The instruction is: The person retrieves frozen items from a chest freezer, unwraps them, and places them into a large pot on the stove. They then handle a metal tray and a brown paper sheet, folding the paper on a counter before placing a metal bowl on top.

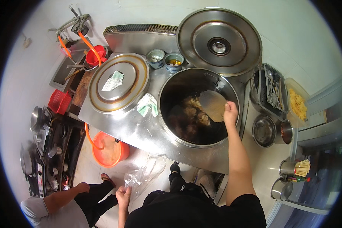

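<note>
My right hand (230, 114) grips the edge of a flat, rounded, brown-grey object (212, 105) inside a large steel stockpot (166, 134). What kind of object it is, I cannot tell. Below it, dark liquid (182, 125) fills the pot's lower part, with pale brown chunks of food (203, 118) showing at the surface. Down by my left side, my left hand (124, 195) pinches a clear plastic bag (144, 176) that hangs over the floor. The stockpot stands on a steel stove top (131, 134).
A big steel lid (199, 40) leans behind the pot. Left of it stand two bowls (155, 58) and a lidded pot (102, 99) bearing a cloth. An orange bucket (122, 151) sits on the floor near a co-worker (65, 208). Pans and utensils (273, 88) line the right counter.
</note>
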Tool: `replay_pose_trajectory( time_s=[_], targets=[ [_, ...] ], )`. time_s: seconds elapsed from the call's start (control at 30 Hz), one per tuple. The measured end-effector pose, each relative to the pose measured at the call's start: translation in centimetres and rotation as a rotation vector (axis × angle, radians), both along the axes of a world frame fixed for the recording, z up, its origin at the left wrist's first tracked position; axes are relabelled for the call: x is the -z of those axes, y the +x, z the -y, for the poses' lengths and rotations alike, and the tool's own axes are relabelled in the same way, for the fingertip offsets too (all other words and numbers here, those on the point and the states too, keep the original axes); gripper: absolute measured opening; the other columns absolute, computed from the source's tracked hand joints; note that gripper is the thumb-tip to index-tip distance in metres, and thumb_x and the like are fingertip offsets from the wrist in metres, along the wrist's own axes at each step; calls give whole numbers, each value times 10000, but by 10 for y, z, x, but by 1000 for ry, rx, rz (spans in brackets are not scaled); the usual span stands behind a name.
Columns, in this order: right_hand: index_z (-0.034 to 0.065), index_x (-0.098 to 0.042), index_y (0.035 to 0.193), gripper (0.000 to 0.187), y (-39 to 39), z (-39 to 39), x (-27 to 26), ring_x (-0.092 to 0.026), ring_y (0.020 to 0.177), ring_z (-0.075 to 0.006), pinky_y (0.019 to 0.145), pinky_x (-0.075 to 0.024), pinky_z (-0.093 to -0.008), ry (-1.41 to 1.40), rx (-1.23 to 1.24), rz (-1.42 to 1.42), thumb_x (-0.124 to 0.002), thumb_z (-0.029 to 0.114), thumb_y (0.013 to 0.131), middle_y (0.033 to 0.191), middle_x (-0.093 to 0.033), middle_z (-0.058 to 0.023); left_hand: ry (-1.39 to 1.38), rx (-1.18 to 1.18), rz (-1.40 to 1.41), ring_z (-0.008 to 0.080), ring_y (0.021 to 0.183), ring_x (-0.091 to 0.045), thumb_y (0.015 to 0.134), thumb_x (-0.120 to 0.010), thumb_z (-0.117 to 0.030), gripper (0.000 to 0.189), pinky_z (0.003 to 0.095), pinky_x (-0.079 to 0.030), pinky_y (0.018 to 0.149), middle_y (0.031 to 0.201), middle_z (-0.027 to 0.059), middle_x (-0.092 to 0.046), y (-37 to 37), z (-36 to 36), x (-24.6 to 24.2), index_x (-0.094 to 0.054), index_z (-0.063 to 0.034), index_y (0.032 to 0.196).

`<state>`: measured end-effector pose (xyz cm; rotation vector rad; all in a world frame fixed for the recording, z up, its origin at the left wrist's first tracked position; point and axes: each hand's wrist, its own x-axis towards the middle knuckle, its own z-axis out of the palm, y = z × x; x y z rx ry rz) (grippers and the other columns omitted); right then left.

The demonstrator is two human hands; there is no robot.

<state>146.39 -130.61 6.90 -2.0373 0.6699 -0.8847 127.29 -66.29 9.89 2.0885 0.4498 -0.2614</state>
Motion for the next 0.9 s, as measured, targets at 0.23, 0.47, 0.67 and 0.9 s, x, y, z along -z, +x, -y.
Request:
replay_pose_trajectory(
  time_s=[0.23, 0.47, 0.67, 0.9],
  targets=[
    [127, -664, 945, 160, -14, -20, 50, -591, 1131, -328, 1115, -299, -525, -295, -373, -972, -542, 75, 855, 1096, -643, -108, 311, 81, -11, 256, 606, -640, 775, -776, -163, 251, 359, -505, 621, 678, 169, -647, -28, -3, -10, -602, 17, 749],
    [113, -707, 896, 120, -15, -97, -17, -678, 902, -341, 777, -538, -416, -98, -493, -702, -627, 186, 845, 900, -703, -151, 380, 295, -28, 413, 861, -670, 805, -723, -174, 197, 440, -537, 732, 893, 217, -700, -19, 43, -53, -676, -41, 943],
    [112, -390, 1488, 822, -65, -272, -82, -419, 1364, -250, 1138, -336, -464, 361, -1606, -327, -803, 169, 780, 1474, -446, -148, 162, 411, 105, 374, 836, -691, 778, -695, -82, 219, 408, -543, 719, 882, 209, -698, 6, 44, -85, -699, -46, 994],
    [114, -299, 1510, 782, -127, -415, -19, -633, 1078, -410, 959, -466, -569, 234, -1413, -925, -672, 337, 860, 1234, -622, -238, -285, 58, 343, 106, 867, -605, 898, -541, 59, 183, 255, -488, 812, 962, 40, -668, 2, 13, -93, -640, 35, 1049]
  ],
)
